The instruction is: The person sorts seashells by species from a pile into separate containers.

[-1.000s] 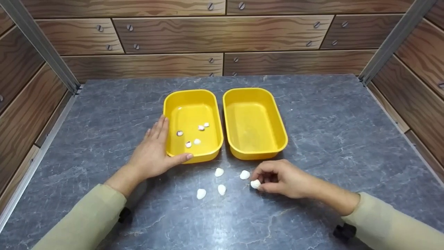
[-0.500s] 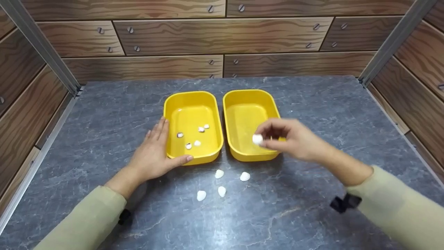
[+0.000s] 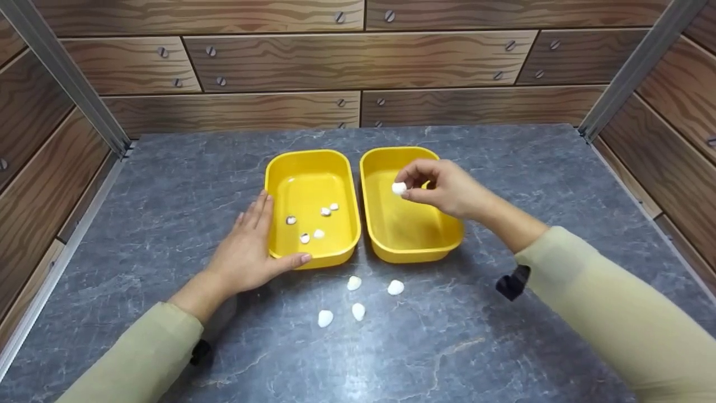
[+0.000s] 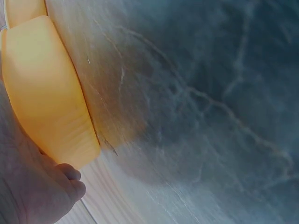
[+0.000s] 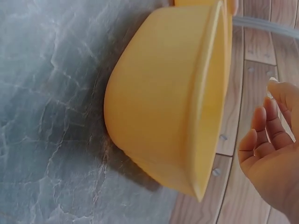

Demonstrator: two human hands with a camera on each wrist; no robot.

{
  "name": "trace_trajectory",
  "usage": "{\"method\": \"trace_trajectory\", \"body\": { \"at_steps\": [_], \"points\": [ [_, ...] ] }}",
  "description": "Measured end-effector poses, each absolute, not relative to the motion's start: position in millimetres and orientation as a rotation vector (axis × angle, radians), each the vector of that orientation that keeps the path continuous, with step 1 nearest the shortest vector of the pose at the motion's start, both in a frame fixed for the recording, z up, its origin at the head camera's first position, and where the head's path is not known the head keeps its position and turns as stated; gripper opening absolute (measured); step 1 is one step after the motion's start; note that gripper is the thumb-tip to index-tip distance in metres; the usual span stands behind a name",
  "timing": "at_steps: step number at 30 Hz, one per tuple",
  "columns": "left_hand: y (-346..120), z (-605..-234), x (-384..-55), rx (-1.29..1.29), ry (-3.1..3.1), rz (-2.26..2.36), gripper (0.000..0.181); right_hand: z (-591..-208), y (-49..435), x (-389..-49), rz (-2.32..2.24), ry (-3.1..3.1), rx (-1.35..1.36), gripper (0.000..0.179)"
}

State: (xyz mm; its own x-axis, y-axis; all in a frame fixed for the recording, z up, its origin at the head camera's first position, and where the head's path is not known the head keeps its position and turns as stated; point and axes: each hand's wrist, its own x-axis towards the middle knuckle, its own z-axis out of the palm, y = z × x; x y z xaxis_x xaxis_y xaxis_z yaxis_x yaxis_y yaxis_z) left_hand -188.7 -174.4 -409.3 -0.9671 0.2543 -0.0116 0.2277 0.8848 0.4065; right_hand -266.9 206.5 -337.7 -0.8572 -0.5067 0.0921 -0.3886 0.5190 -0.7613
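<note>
In the head view, my right hand (image 3: 442, 187) pinches a white seashell (image 3: 399, 188) between thumb and fingers above the right yellow tub (image 3: 412, 255). The right wrist view has the same hand (image 5: 273, 144) raised over the rim, with only a sliver of shell at the fingertips. My left hand (image 3: 243, 249) rests against the left yellow tub (image 3: 333, 258), thumb on its near rim and fingers straight along its side. Inside that left tub lie several small shells (image 3: 325, 211), some with dark markings.
Several white shells lie on the grey marbled table in front of the tubs, among them one shell (image 3: 396, 287) at the right and another (image 3: 325, 318) nearest me. Wood-patterned walls (image 3: 358, 59) enclose the back and sides.
My right hand has lifted a white shell off the table and carried it forward over the right tub. My left hand stays in place on the left tub.
</note>
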Motion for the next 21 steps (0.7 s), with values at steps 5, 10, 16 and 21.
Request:
{"method": "trace_trajectory", "body": {
  "at_steps": [5,10,16,21],
  "points": [
    [-175,-409,-189,0.388,2.989,0.627,0.131,-350,203,-283,-1.221,2.628,-0.763,0.016],
    [-175,-409,-188,0.394,2.99,0.618,0.13,-360,200,-292,-1.2,2.624,-0.738,0.016],
    [-175,-410,-188,0.389,2.992,0.619,0.13,-366,196,-299,-1.182,2.614,-0.727,0.016],
    [-175,-409,-189,0.397,2.993,0.624,0.13,-368,194,-301,-1.135,2.618,-0.741,0.017]
  ]
}}
